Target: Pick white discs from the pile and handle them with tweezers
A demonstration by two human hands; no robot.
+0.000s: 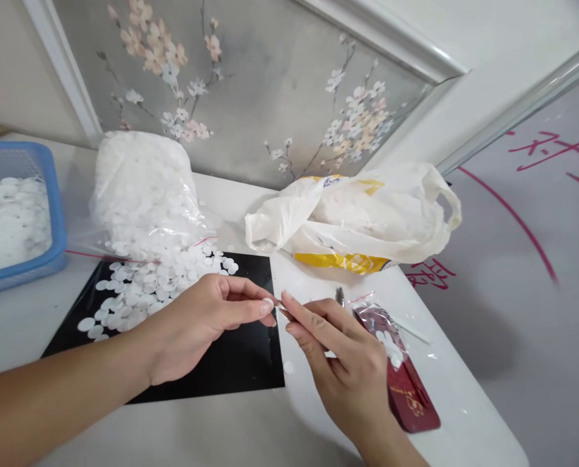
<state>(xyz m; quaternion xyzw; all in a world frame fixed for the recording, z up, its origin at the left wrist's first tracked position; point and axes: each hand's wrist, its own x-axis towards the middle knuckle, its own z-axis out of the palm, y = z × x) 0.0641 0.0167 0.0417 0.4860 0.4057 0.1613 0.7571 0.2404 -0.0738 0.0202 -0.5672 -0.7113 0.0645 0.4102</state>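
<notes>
Over the right edge of the black sheet (250, 363), my left hand (196, 324) pinches a small white disc (268, 303) between thumb and forefinger. My right hand (350, 363) is closed round a small silver metal tool (283, 311); its tip meets the disc's edge or is very near it. Most of the tool is hidden by my fingers, so its exact kind does not show. Behind my left hand, a heap of loose white discs (148, 288) spreads over the black sheet from the mouth of a clear plastic bag (143, 181) full of them.
A blue basket (56, 220) of white discs stands at the left. At the back lies a white and yellow carrier bag (362, 220). Right of my right hand are a dark red case (415, 405) and a small clear bag (386, 331) with discs. A whiteboard (493, 324) borders the table's right.
</notes>
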